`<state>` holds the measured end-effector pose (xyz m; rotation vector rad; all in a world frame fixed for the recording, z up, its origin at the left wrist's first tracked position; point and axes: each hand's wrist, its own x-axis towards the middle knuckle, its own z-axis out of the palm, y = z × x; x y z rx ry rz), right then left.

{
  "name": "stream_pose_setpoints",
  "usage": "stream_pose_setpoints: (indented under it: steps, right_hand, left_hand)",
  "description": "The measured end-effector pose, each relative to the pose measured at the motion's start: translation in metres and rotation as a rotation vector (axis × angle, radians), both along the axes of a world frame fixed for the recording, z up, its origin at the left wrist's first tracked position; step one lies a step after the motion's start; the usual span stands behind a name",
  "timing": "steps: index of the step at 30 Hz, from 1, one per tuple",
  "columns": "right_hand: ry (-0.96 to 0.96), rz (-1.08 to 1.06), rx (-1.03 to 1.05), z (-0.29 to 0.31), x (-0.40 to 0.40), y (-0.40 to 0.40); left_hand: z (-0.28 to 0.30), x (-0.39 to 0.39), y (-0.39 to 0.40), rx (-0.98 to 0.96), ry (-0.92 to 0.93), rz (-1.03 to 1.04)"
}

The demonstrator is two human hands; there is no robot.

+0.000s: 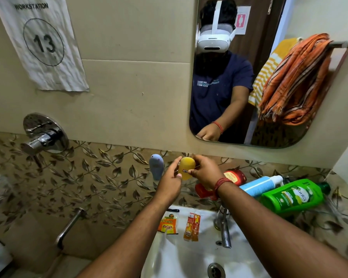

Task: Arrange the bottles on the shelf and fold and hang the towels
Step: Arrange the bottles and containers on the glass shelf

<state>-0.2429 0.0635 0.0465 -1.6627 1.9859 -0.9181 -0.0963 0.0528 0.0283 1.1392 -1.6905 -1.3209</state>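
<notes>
A yellow bottle (186,167) stands upright on the glass shelf (149,182) under the mirror, held between both hands. My left hand (170,180) grips its left side and my right hand (206,172) its right side. A grey-blue bottle (156,165) stands upright just to the left. To the right lie a red bottle (231,177), a blue-and-white bottle (261,184) and a green bottle (293,196), all on their sides. An orange towel (295,81) and a yellow-striped towel (267,67) show in the mirror, draped over a bar.
A white sink (189,257) sits below, with a tap (224,227) and orange sachets (168,224) on its rim. A chrome wall valve (42,135) and a pipe (68,227) are at the left. A paper sign (42,43) hangs on the wall.
</notes>
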Motion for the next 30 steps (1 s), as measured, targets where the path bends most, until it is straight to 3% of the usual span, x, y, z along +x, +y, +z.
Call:
stream_pose_setpoints:
  steps: [18,30]
  right_hand:
    - [0.182,-0.057,0.014,-0.002,0.015,-0.004]
    - [0.179,-0.073,0.045,-0.003,0.009,0.000]
  left_hand:
    - [-0.014,0.002,-0.009,0.003,-0.107,-0.038]
    - [-0.017,-0.004,-0.011,0.005,-0.027,-0.086]
